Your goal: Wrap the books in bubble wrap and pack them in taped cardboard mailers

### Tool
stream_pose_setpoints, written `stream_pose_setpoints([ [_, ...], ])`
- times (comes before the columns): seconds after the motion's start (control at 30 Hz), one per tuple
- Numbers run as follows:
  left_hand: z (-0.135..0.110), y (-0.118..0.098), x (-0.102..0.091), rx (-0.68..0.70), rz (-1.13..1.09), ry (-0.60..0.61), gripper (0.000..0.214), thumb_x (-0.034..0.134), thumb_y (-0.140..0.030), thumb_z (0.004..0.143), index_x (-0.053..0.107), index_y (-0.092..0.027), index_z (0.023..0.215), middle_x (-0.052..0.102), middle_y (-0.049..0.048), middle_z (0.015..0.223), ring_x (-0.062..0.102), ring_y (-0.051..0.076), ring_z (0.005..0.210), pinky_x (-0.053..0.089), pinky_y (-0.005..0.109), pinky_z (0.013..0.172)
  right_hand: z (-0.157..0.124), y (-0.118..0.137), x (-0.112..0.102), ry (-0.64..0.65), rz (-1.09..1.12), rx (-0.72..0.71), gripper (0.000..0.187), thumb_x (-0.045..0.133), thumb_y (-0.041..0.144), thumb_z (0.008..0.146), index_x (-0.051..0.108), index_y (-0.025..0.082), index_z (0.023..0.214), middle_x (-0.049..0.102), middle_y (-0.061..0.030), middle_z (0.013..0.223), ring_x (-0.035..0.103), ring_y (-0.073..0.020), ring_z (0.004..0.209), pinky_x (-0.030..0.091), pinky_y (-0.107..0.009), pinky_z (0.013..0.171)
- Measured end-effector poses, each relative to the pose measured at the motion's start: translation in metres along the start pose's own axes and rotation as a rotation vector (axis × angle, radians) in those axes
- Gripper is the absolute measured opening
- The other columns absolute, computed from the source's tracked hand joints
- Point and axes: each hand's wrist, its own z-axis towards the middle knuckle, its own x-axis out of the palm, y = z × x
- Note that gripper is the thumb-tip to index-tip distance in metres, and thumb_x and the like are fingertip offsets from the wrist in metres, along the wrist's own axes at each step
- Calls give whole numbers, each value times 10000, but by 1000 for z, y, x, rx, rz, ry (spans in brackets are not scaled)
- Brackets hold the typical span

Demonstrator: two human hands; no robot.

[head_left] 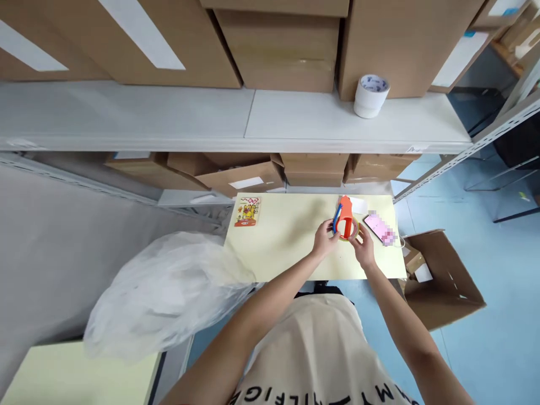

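Above the right part of the pale yellow table (287, 242), both hands are closed around an orange-red and blue tape dispenser (346, 209) with a tape roll in it. My left hand (325, 237) grips its blue left side. On the other side, my right hand (363, 244) has its fingers on the yellowish edge of the roll. A phone with a pink screen (379, 228) lies just right of my right hand. Behind the dispenser, a white paper (358, 205) is partly covered. At the table's left end lies a small colourful printed booklet or pack (247, 211).
A grey shelf (189, 115) with cardboard boxes (278, 50) and a white tape roll (371, 97) stands behind the table. An open carton (447, 281) sits on the floor at right. Clear plastic bagging (169, 292) bulges at left.
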Motion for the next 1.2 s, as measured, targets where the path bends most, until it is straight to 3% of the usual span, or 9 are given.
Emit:
stream_pose_setpoints([
  [0.13,-17,47,16,-253,-78,119,368,699,-86,730,595,-166,1074,688,111,1147,682,205,1035,542,399,944,-13,-53,-17,-1,-55,153,817,753,574,623,519,194,1307,493,-190,1397,538,-322,1227,540,-485,934],
  [0.3,-26,70,27,-402,-185,198,462,738,-95,699,598,-167,1133,680,121,1213,674,219,1075,527,413,965,-16,-86,-29,-8,-115,195,803,730,563,633,516,177,1304,532,-195,1359,542,-333,1235,515,-509,967],
  [0.6,-26,82,31,-458,-285,267,614,723,-78,692,539,-160,1271,611,158,1340,615,247,1203,467,437,1049,-12,-101,-37,33,-155,216,869,735,558,677,453,209,1421,473,-187,1458,480,-339,1327,499,-519,1000],
  [0.83,-30,92,28,-514,-265,326,530,748,-104,707,596,-150,1212,616,169,1337,569,278,1272,428,459,1095,-16,-99,-35,41,-170,253,955,678,569,708,341,161,1503,391,-205,1537,409,-326,1405,433,-496,1079],
  [0.93,-39,97,20,-576,-240,311,616,812,-180,675,597,-168,1252,542,180,1426,479,326,1359,397,492,1117,-18,-97,-35,15,-204,260,942,630,582,732,300,185,1521,358,-188,1560,388,-320,1421,433,-492,1078],
  [1.03,-50,100,1,-589,-261,280,696,860,-219,621,603,-174,1266,498,194,1463,433,357,1387,382,511,1126,-22,-83,-33,-65,-392,182,915,595,573,752,278,187,1519,310,-199,1578,323,-368,1446,382,-583,1092],
  [1.1,-60,100,-20,-564,-270,263,664,870,-227,602,636,-182,1221,531,191,1433,443,360,1378,390,509,1121,-26,-65,-24,-75,-590,-5,841,585,509,782,310,158,1495,293,-219,1577,233,-400,1474,286,-655,1123],
  [1.2,-77,97,-66,-482,-217,218,546,847,-249,629,673,-181,1143,607,174,1354,499,346,1337,411,489,1112,-34,-37,11,50,-780,-333,686,537,388,844,353,166,1467,254,-209,1593,142,-393,1501,208,-691,1137],
])
